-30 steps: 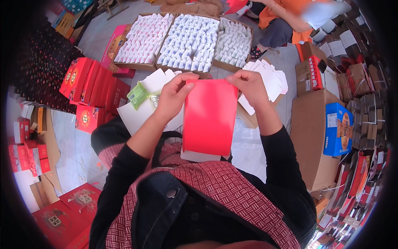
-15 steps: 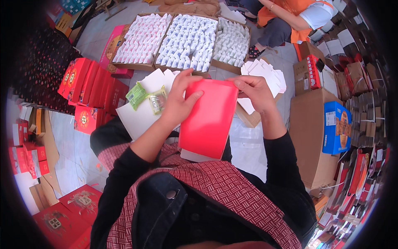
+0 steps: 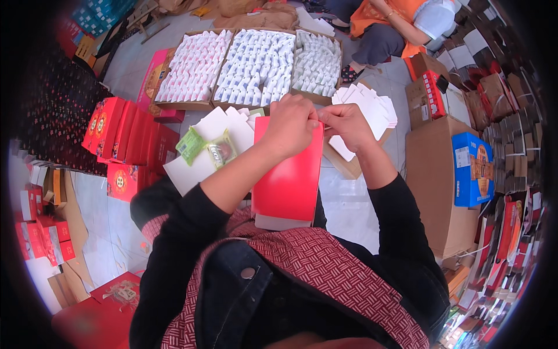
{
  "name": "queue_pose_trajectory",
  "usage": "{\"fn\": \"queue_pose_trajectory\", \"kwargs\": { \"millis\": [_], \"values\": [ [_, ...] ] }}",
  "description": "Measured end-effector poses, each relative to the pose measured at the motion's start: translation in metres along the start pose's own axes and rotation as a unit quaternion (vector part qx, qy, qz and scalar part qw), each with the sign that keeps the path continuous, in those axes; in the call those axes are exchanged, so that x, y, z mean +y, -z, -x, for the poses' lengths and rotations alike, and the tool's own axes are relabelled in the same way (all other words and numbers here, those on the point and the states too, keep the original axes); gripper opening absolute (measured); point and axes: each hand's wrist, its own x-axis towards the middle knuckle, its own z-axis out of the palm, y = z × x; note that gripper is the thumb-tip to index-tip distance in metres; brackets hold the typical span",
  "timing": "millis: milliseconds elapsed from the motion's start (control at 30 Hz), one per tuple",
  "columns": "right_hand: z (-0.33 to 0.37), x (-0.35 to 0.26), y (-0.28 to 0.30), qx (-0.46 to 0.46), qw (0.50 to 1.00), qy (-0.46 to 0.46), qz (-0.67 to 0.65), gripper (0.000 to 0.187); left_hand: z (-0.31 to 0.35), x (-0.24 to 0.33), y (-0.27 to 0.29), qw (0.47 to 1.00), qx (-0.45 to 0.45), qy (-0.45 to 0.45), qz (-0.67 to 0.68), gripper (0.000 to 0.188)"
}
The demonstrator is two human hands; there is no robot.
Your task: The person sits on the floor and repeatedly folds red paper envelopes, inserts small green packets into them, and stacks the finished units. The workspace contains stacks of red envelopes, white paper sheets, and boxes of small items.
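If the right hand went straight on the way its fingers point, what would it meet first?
Probably the left hand, close beside the right hand near the top of the red sheet; whether the two hands touch is unclear.

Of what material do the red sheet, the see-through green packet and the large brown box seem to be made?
Red sheet: probably coated paper or thin card, given its smooth, softly shiny face. Green packet: likely thin plastic film, glossy and partly see-through. Brown box: apparently cardboard, with plain matte sides.
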Motion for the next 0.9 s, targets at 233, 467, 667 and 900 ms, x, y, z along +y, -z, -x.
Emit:
{"fn": "queue_pose_trajectory", "kwargs": {
  "millis": [233, 467, 667, 900],
  "values": [
    [0.005, 0.004, 0.002, -0.019, 0.996, 0.002, -0.092, 0.017, 0.003, 0.002, -0.003, 0.999, 0.03, -0.026, -0.022, 0.006],
    [0.0, 0.015, -0.001, 0.001, 0.989, 0.008, -0.144, 0.013, -0.002, 0.003, -0.001, 1.0, 0.013, -0.004, -0.018, 0.003],
    [0.017, 0.019, -0.014, 0.021, 0.993, 0.087, -0.079, 0.014, 0.001, -0.001, -0.005, 0.999, 0.028, 0.004, -0.025, 0.004],
    [0.037, 0.023, -0.033, 0.09, 0.971, 0.22, 0.027, 0.03, 0.027, -0.056, 0.024, 0.939, 0.087, 0.15, 0.298, 0.041]
  ]
}}
